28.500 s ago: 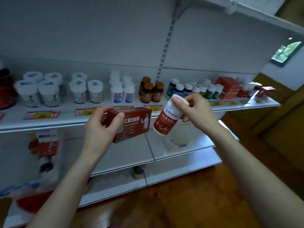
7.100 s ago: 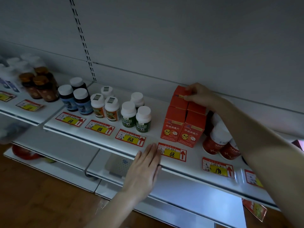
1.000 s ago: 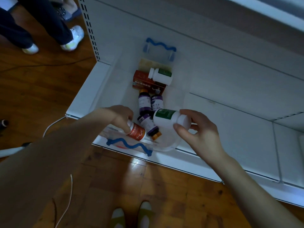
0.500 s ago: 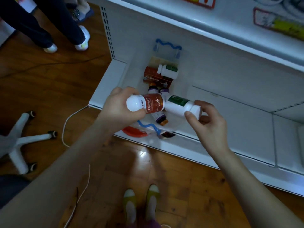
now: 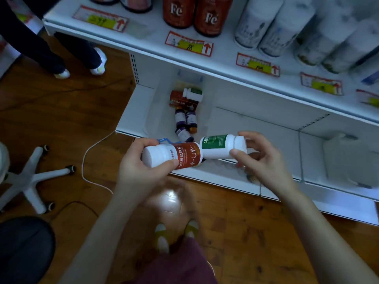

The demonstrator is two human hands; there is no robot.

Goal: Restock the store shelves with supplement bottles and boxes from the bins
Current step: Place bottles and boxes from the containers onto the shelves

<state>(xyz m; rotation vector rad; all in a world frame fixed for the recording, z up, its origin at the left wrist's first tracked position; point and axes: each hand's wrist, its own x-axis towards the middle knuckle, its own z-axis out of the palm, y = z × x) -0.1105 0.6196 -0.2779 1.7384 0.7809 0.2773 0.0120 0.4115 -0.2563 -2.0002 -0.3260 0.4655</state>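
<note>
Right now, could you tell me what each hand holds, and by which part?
The left hand grips the red-labelled bottle at its cap end; the right hand pinches the green-labelled bottle at its cap.

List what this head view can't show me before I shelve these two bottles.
- Near end of the bin: head view, covered by the red-label bottle and green-label bottle.
- Price tags: head view, figures blurred.
- Fe bottles: head view, tops cut by upper edge.
- White shelf bottles: head view, labels blurred.
</note>
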